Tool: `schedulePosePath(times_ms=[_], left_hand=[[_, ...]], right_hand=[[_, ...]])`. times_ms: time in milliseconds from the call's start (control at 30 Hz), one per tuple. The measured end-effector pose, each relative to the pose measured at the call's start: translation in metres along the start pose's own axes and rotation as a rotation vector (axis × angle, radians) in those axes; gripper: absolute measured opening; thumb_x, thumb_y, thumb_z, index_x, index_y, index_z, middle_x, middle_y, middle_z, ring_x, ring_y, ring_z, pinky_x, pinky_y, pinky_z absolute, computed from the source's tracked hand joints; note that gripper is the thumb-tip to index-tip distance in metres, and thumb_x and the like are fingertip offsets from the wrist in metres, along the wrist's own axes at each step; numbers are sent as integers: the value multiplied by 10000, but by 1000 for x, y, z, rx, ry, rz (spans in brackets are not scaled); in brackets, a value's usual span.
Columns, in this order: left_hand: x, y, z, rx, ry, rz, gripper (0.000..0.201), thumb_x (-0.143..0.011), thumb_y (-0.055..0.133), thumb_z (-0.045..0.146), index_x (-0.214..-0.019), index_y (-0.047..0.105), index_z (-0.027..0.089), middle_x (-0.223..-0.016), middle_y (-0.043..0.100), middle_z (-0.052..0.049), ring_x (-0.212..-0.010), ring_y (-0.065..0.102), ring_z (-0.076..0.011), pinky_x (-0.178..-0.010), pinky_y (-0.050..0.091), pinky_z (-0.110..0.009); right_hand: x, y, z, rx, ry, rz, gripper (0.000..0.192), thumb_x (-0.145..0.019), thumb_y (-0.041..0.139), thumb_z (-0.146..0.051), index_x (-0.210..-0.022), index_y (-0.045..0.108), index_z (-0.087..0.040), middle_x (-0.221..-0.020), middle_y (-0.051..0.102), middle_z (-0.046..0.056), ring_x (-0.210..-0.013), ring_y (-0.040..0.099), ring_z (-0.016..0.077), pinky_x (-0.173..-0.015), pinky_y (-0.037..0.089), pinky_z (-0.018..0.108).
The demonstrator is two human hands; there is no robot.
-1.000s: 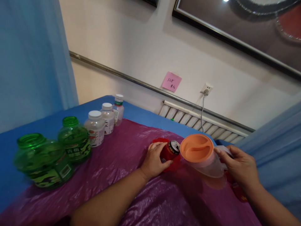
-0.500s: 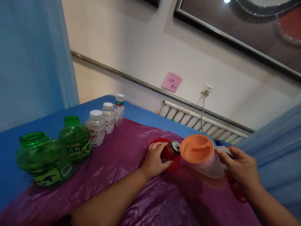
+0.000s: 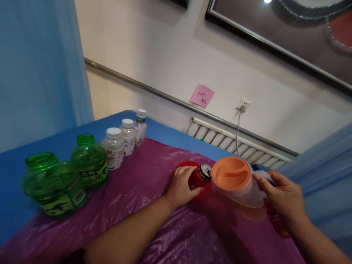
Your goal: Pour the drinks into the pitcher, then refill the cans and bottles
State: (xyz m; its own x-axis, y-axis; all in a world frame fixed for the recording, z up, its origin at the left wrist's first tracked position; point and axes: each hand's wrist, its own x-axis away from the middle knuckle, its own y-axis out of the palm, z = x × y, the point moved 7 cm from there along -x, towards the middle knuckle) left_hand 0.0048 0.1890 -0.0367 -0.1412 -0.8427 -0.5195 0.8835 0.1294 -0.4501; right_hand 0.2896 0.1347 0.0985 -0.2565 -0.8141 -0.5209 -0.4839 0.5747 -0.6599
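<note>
My left hand [image 3: 183, 185] is wrapped round a red drink can [image 3: 200, 176] with an opened silver top. Under the can lies a red scalloped dish or mat [image 3: 205, 193], mostly covered by the hand. In my right hand [image 3: 283, 192] is the handle of a clear pitcher [image 3: 247, 196] with an orange lid [image 3: 231, 173]. The pitcher tilts toward the can, and its lid edge is close beside the can top; I cannot tell whether they touch. Behind my right wrist, red cans [image 3: 279, 225] are partly hidden.
Two green jars [image 3: 59, 189] without caps and several white-capped clear bottles [image 3: 114, 152] stand in a row at left. Purple plastic sheeting [image 3: 132, 187] covers part of the blue table [image 3: 162, 128]. Behind are a radiator [image 3: 213, 134], a socket with a cord [image 3: 243, 105] and blue curtains [image 3: 41, 66].
The view has shifted very slightly. Both hands keep their hold on the can and the pitcher, with no other clear movement.
</note>
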Motion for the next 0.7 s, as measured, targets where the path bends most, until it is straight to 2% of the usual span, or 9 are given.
schedulePosePath(times_ms=[467, 700], left_hand=[[0, -1, 0, 20, 6, 24, 699, -621, 884, 283, -1272, 635, 228, -1264, 684, -97, -1198, 599, -331, -1081, 445, -507], [0, 0, 0, 26, -4, 14, 708, -624, 884, 276, -1283, 629, 230, -1268, 683, -93, -1204, 594, -328, -1091, 435, -517]], right_hand=[[-2, 0, 6, 31, 1, -39, 584, -709, 632, -802, -653, 685, -224, -559, 595, -2, -532, 527, 167, -500, 405, 272], [0, -1, 1, 28, 12, -7, 642, -671, 600, -865, -639, 674, -228, -546, 578, 3, -533, 517, 176, -510, 399, 290]])
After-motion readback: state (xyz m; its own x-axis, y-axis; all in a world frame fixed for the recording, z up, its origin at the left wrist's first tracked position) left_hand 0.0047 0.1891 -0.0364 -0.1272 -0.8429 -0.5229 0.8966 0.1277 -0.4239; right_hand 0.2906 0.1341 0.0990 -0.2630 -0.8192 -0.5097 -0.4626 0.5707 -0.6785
